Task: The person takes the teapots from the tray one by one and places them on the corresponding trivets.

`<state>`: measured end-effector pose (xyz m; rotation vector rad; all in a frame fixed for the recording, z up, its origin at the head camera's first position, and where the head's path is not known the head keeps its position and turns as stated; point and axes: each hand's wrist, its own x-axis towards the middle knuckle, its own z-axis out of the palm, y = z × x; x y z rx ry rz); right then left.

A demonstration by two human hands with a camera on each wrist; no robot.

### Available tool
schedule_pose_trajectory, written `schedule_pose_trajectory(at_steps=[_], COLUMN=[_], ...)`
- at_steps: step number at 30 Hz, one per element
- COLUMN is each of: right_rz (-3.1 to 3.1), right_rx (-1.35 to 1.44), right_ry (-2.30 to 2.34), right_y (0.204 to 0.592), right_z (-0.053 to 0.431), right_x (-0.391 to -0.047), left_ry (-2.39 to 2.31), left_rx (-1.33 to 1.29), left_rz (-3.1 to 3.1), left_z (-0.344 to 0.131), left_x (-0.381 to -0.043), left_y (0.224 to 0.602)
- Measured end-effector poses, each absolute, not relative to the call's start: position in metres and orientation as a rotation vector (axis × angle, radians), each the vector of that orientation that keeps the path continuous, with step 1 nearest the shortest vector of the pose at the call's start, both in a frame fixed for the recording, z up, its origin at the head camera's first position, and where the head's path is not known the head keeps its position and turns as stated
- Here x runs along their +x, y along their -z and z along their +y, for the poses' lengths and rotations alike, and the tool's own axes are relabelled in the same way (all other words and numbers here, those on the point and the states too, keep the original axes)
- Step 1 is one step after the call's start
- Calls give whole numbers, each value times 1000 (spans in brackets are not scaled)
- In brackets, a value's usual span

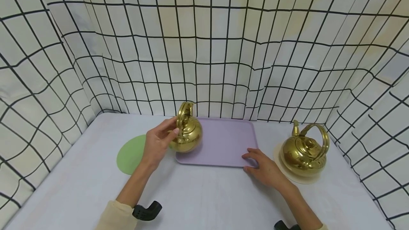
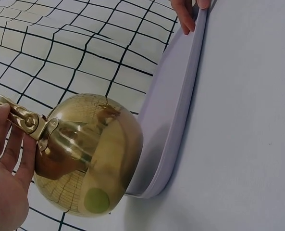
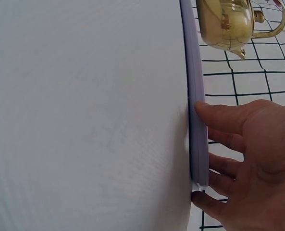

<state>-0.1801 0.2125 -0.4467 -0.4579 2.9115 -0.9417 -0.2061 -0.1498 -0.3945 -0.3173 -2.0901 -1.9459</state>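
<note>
My left hand [image 1: 157, 145] grips a shiny brass teapot [image 1: 190, 138] by its arched handle. The teapot is above the left end of a lilac rectangular tray [image 1: 228, 141], and in the left wrist view its round body [image 2: 92, 154] appears tilted and raised beside the tray's end. At the tray's front right corner, my right hand [image 1: 264, 169] pinches the rim. In the right wrist view the thumb [image 3: 216, 115] lies against the outer wall of the tray [image 3: 196, 86], with the other fingers on the far side and partly hidden.
A second brass teapot [image 1: 303, 155] stands on a round cream mat [image 1: 305, 180] to the right. On the left lies a round green mat [image 1: 129, 155], partly behind my left hand. White cloth walls with black grid lines [image 1: 211, 63] enclose the white table [image 1: 204, 198] at the back and sides.
</note>
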Motion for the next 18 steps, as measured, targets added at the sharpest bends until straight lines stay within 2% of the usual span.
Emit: schedule_pose_trajectory(at_steps=[18], right_rz=[2919], right_rx=[-474], right_ry=[957], right_y=[448], right_z=[212], right_x=[-180], left_ry=[1971], left_rx=[-252], left_rz=[-2021], left_z=[-166], left_x=[-202], left_y=[391])
